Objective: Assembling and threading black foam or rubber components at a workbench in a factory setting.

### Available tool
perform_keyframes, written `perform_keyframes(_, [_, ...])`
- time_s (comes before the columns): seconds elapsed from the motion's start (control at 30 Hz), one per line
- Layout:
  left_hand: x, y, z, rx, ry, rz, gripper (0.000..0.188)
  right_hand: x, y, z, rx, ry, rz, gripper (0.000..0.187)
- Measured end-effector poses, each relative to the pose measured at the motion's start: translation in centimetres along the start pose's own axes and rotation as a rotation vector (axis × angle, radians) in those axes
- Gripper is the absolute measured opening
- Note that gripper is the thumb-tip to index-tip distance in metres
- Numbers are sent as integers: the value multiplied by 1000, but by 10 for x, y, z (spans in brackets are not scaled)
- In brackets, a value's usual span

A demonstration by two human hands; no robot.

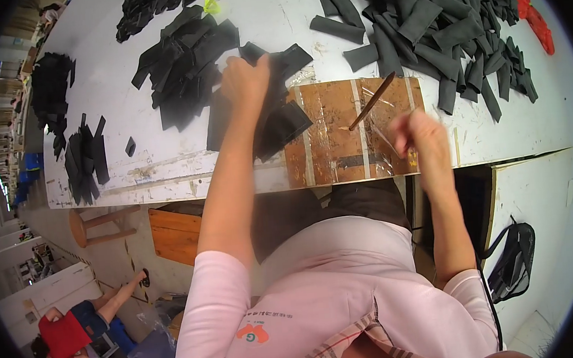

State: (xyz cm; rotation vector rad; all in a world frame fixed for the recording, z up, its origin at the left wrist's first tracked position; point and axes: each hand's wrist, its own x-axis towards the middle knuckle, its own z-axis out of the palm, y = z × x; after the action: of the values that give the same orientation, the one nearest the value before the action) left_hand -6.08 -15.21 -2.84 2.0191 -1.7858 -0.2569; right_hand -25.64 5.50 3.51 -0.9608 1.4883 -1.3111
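Note:
My left hand (244, 81) presses down on black fabric pieces (281, 122) stacked at the left end of a brown board (336, 131) on the white table (137, 167). My right hand (421, 138) hovers over the board's right end, blurred, with its fingers curled; I cannot tell whether it holds anything. A thin brown stick (372, 100) lies slanted on the board between the two hands. A loose pile of black fabric strips (183, 59) lies just left of my left hand.
A big heap of dark grey strips (436, 26) covers the table's far right, with red pieces (535, 21) at its edge. Smaller black stacks (84, 158) sit at the left end. A wooden stool (98, 224) stands below. A person in red (66, 334) is at the lower left.

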Motion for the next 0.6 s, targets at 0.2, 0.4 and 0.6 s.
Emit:
perform_keyframes(0.2, [22,-26,-1,-597,-230,-104,29,-22,11,38,-18,-233,60,29])
perform_keyframes(0.4, [-87,4,-61,-1813,-630,-633,9,-11,10,80,71,-47,-113,13])
perform_keyframes(0.6, [-159,-3,-66,-1944,-940,-753,18,-10,4,96,308,-5,87,5])
